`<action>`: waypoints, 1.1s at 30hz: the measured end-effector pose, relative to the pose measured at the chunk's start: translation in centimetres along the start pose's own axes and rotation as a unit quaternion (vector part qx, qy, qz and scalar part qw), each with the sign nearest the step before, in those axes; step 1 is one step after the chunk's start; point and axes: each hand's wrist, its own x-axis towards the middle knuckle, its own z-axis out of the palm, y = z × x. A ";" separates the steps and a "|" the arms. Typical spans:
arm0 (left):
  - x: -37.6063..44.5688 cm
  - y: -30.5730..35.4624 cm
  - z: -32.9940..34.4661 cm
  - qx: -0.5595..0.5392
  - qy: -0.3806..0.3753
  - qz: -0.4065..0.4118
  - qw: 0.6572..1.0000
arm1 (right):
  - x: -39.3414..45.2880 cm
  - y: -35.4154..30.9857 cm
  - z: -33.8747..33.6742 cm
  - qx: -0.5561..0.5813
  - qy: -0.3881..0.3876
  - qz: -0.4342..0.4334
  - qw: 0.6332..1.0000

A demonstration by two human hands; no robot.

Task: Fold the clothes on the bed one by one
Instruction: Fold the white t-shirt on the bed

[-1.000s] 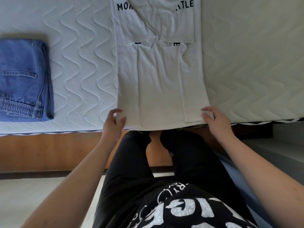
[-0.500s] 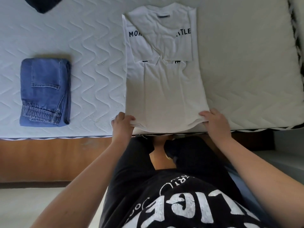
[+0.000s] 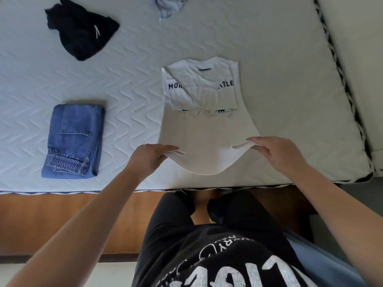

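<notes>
Raised off the mattress, both hands' grip lifts the white T-shirt hem.

One white T-shirt, one folded jeans, one black garment, one pale blue garment, two hands

Both hands lifted white T-shirt hem (now sagging), carried forward

I stand at a bed with white quilted mattress, zigzag-trimmed edge, wooden bed frame below, pale floor under me, soft daylight.
</notes>
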 end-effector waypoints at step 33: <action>23.7 -14.4 0.5 -0.116 -0.194 -0.088 0.970 | 23.5 9.3 4.2 0.156 -0.095 0.109 0.977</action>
